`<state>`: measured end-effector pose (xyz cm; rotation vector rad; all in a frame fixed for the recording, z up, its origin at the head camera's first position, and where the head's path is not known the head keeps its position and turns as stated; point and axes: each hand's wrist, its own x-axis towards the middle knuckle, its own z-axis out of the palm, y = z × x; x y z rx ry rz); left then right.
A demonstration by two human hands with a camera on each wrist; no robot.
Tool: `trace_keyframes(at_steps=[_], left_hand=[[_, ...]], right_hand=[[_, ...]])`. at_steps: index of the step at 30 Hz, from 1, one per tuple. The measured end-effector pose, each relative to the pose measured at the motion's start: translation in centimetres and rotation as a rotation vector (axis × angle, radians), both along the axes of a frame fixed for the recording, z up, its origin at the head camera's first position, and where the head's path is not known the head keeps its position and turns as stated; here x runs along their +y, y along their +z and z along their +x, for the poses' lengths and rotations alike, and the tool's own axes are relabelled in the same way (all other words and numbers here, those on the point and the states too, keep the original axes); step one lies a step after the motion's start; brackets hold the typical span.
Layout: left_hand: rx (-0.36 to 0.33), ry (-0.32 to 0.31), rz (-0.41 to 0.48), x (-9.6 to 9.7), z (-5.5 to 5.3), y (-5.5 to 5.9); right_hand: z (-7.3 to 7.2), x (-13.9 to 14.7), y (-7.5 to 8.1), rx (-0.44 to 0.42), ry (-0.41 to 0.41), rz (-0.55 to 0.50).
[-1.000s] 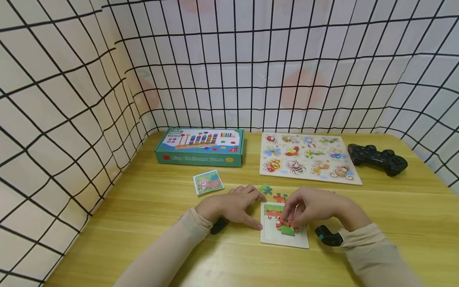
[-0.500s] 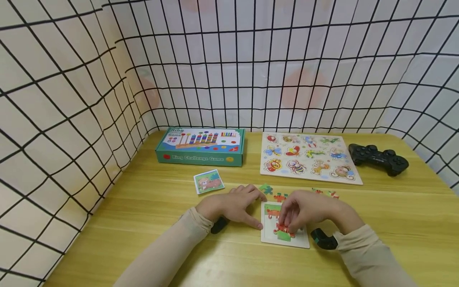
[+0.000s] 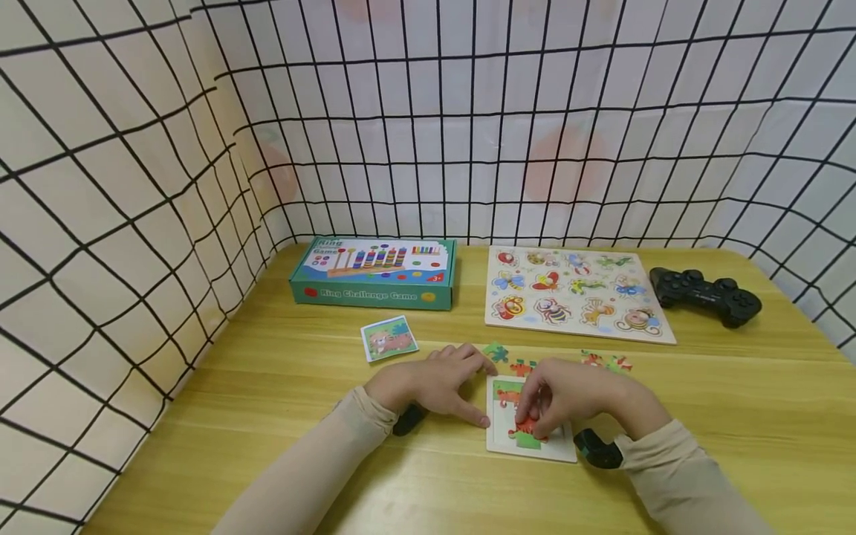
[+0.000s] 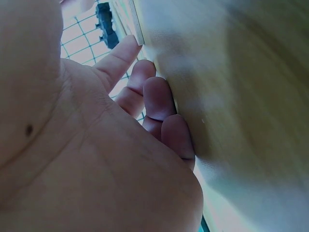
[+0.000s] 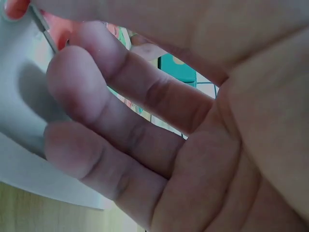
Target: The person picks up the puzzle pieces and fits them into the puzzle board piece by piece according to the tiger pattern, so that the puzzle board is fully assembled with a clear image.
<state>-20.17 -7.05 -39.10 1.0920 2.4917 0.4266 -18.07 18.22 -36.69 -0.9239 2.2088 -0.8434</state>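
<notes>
A small white puzzle tray [image 3: 498, 437] lies on the table with orange-and-green pieces [image 3: 510, 394] along its upper left. Over its middle, my right hand [image 3: 582, 392] pinches a red-and-green puzzle piece [image 3: 528, 441] between thumb and fingers; part of the piece is hidden behind them. In the right wrist view the other fingers [image 5: 72, 150] curl loosely above the tray's bare floor. My left hand [image 3: 441, 380] rests spread on the table, thumb and index fingertip at the tray's left edge. Its fingers [image 4: 157, 96] lie against the tabletop in the left wrist view.
Loose puzzle pieces lie beyond the tray: a green one [image 3: 496, 352], an orange one [image 3: 521, 368] and red-and-green ones [image 3: 591, 358]. A picture card [image 3: 389, 339], a Ring Challenge Game box [image 3: 374, 275], an insect puzzle board [image 3: 578, 295] and a black game controller [image 3: 705, 296] stand farther back, before wire mesh.
My right hand has shifted slightly left and toward me, carrying the red-and-green puzzle piece with it. Loose pieces behind that hand have come into sight. The left hand stays in place.
</notes>
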Motion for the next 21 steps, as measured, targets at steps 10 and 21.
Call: trace_keyframes(at_steps=[10,21], left_hand=[[0.004,0.003,0.003,-0.03,0.03,0.15],[0.012,0.003,0.0,-0.06,0.03,-0.01]], right_hand=[[0.2,-0.4,0.24,0.018,-0.001,0.014],[0.27,-0.45,0.32,0.036,-0.002,0.025]])
